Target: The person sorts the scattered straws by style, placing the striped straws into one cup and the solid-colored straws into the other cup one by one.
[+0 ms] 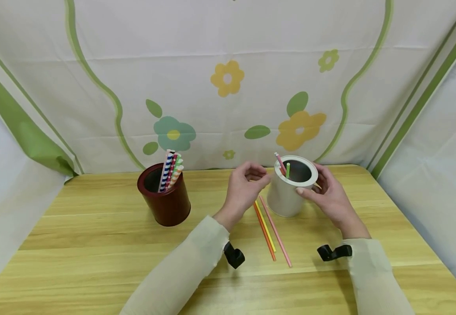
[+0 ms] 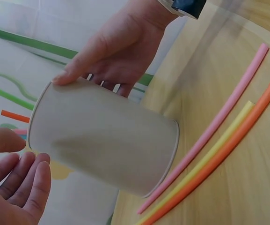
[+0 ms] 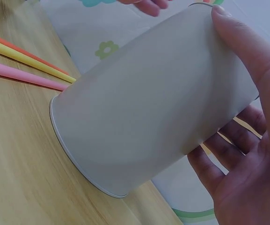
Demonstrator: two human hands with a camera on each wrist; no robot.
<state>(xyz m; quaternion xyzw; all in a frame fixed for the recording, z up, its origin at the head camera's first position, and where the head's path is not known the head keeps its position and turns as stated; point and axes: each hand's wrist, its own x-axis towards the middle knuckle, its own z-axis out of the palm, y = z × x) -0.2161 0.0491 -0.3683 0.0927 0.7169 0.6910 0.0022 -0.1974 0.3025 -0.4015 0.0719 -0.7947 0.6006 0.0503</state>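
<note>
My right hand [image 1: 332, 199] grips a white can [image 1: 284, 199] by its upper side, thumb near the rim and fingers around the far side. The can stands on the table, with a pink straw [image 1: 279, 161], a green straw [image 1: 288, 170] and a reddish one leaning in it. Left of the rim is my left hand [image 1: 245, 186], its fingers loosely bent; the left wrist view shows nothing between thumb and fingers. Below the hands, an orange straw [image 1: 265, 232], a yellow straw [image 1: 266, 228] and a second pink straw [image 1: 276, 232] lie side by side.
To the left on the wooden table [image 1: 94, 249] stands a dark red can [image 1: 171, 208] holding several striped and dotted straws [image 1: 166, 173]. A flowered white cloth [image 1: 196, 39] hangs behind the table's back edge.
</note>
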